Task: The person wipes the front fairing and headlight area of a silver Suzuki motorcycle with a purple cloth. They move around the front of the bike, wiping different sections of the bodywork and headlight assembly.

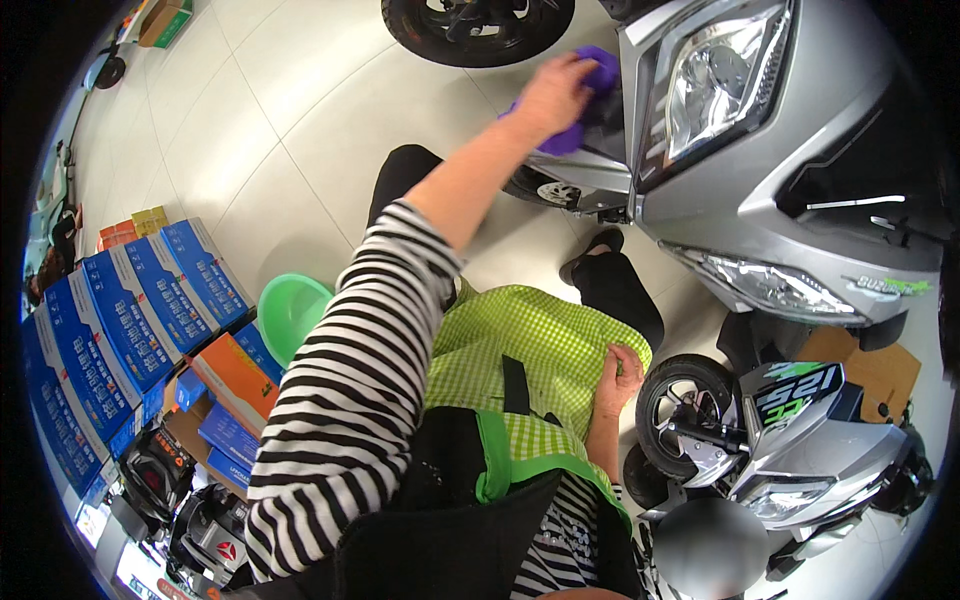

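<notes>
My left hand [555,95] reaches forward with a purple cloth [565,138] bunched under its curled fingers, against the lower front panel of a silver scooter [740,185], just left of its upper headlight [725,80]. The motion blurs the fingertips slightly. My right hand [620,375] is low beside the green checked apron [530,340], near my right leg, with its fingers loosely bent apart and nothing visible in them. Part of the scooter's wheel [550,188] shows below the cloth.
Stacked blue boxes [120,320], an orange box [235,385] and a green basin [290,315] stand at my left. A black tire [480,50] is ahead. At my right are another scooter [830,450], cardboard [870,370] and a blurred round shape [710,545].
</notes>
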`<action>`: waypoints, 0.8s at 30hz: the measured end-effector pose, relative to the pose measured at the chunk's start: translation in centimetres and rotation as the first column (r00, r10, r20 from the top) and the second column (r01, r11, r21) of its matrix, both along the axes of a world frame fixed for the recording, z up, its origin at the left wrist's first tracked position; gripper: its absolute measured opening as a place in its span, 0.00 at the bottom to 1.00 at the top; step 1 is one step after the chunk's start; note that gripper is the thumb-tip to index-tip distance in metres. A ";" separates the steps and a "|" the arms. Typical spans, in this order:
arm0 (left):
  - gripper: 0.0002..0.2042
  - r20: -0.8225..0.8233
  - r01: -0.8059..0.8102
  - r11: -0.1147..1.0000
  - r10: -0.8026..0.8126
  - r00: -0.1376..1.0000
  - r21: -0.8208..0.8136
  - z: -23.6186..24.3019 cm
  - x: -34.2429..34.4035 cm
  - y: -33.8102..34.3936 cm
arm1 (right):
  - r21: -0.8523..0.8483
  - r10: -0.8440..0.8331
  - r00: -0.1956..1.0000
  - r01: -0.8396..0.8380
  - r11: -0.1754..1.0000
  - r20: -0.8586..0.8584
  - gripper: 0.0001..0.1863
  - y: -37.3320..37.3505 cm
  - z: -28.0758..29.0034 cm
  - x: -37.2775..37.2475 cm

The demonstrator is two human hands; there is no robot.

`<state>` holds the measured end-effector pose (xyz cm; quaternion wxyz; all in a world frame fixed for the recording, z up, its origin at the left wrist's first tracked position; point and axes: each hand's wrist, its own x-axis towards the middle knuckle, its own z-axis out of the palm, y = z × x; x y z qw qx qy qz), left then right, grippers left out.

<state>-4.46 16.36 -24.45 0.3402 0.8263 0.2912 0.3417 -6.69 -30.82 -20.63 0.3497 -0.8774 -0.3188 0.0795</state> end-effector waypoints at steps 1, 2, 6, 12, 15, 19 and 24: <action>0.21 -0.080 0.092 0.993 -0.097 0.992 -0.071 0.0 2.0 -0.5 | -0.019 0.006 1.000 -0.006 1.000 0.000 0.07 0.2 0.0 0.1; 0.24 -0.216 0.221 0.964 -0.249 0.944 -0.145 0.0 3.7 -1.3 | -0.019 0.011 1.000 -0.011 1.000 -0.009 0.07 0.3 0.1 0.2; 0.24 -0.609 0.273 0.950 -0.127 0.783 0.153 -0.1 6.5 -4.0 | -0.023 0.036 0.999 -0.037 0.999 -0.030 0.06 1.2 0.4 0.8; 0.18 -0.508 -0.055 0.998 0.043 0.860 -0.009 -3.0 4.6 0.0 | -0.068 0.024 0.996 -0.030 0.997 -0.088 0.07 2.6 0.8 1.5; 0.19 -0.605 -0.314 0.918 0.111 0.789 -0.241 -6.9 1.4 2.7 | -0.071 0.037 0.995 -0.043 0.997 -0.091 0.07 3.2 0.9 1.7; 0.22 -0.633 -0.468 0.791 0.135 0.762 -0.394 -11.8 -6.6 1.3 | -0.120 0.071 0.997 -0.073 0.990 -0.015 0.07 3.5 1.2 1.5; 0.22 -0.444 -0.670 0.559 0.502 0.742 -0.487 -11.3 -8.5 -7.5 | -0.125 0.053 0.997 -0.060 0.990 -0.059 0.07 3.2 1.2 1.2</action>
